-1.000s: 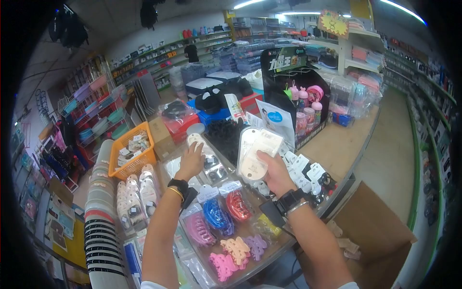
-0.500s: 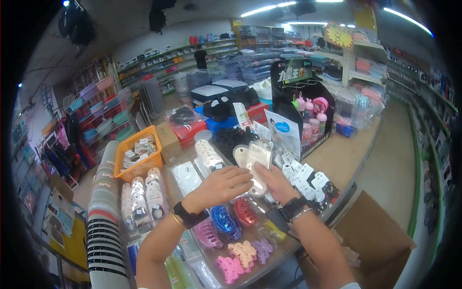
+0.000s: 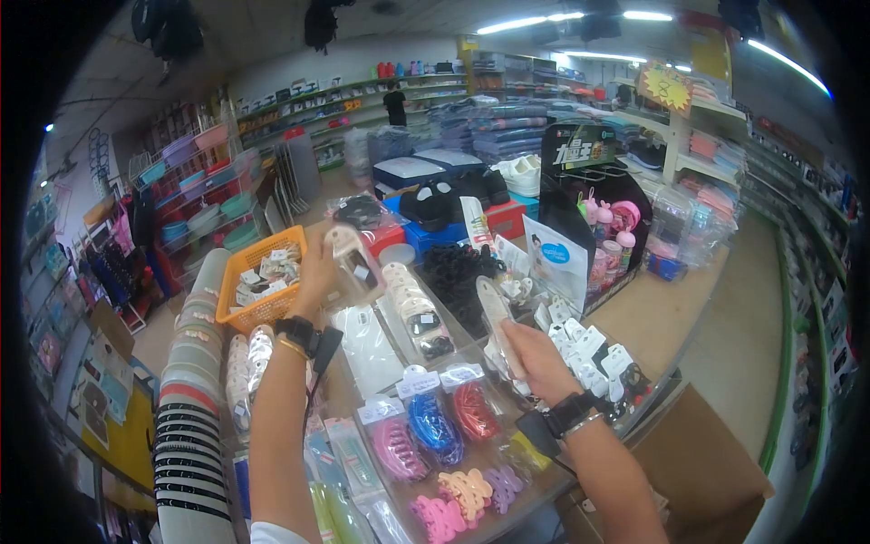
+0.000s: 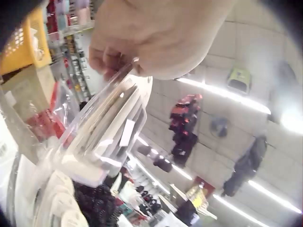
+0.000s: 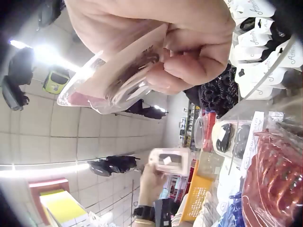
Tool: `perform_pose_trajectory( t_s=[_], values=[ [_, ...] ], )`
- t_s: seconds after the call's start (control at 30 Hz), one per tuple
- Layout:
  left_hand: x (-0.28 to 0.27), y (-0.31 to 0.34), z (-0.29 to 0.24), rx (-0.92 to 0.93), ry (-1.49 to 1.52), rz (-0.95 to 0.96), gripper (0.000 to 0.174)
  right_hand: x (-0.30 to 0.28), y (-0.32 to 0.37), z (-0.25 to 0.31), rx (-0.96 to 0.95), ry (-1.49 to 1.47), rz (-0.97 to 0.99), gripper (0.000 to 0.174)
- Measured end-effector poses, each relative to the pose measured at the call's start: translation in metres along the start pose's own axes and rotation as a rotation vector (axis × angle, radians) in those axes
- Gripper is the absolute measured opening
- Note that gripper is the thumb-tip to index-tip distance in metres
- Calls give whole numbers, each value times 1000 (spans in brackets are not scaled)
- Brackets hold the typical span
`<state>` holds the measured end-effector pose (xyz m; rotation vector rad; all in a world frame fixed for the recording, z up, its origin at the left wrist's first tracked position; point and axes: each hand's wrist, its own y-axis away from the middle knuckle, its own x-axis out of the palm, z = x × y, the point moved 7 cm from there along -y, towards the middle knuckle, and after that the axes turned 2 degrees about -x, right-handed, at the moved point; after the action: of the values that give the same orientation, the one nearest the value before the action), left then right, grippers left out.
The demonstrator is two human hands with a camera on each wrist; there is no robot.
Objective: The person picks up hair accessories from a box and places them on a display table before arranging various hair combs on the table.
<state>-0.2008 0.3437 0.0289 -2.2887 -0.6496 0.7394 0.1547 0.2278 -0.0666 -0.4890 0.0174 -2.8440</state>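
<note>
My left hand (image 3: pixel 314 275) pinches the top of a clear plastic packet (image 3: pixel 355 263) of pale cards. In the left wrist view, the packet (image 4: pixel 106 130) hangs tilted, with dark pieces and a white label showing inside. To the right, my right hand (image 3: pixel 539 361) grips a second clear packet (image 3: pixel 497 317) on a pale backing card, turned nearly edge-on to the head camera. Thin dark strands show through its plastic (image 5: pixel 118 78) in the right wrist view. Between the hands lies a row of similar carded packs (image 3: pixel 419 313), with dark bands on its nearest cards.
An orange basket (image 3: pixel 265 317) of small carded items stands just left of my left hand. Claw clips (image 3: pixel 435 431) in several colours lie in front. White-tagged hair ties (image 3: pixel 589 349) and a black display stand (image 3: pixel 571 181) are at the right, above an open cardboard box (image 3: pixel 716 462).
My left hand came over to the packs in my right hand, then moved left with one packet toward the basket. My right hand keeps the other, now turned on edge.
</note>
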Motion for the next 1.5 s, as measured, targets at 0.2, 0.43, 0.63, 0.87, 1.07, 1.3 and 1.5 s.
perform_pose_trajectory(
  t_s=[0.2, 0.43, 0.63, 0.87, 1.07, 1.3, 1.5],
  values=[
    [48, 9, 107, -168, -141, 325, 32, 0, 0, -3, 34, 50, -8, 32],
    [78, 27, 134, -450, -100, 349, 27, 0, 2, -1, 26, -23, 10, 27],
    [80, 37, 149, -687, 75, 230, 37, 0, -1, -4, 1, -6, -29, 26],
    [78, 35, 158, -643, 40, 313, 42, -3, -5, -10, 4, -46, -21, 25],
    [64, 59, -35, 189, -124, 464, 54, 4, -1, -2, -51, -97, -27, 24],
    [57, 166, -227, 1155, -158, 626, 38, 3, 1, -6, -21, -64, 6, 25],
    [60, 189, -224, 1329, -293, 638, 18, 5, -2, -8, -24, -86, 78, 27]
  ],
)
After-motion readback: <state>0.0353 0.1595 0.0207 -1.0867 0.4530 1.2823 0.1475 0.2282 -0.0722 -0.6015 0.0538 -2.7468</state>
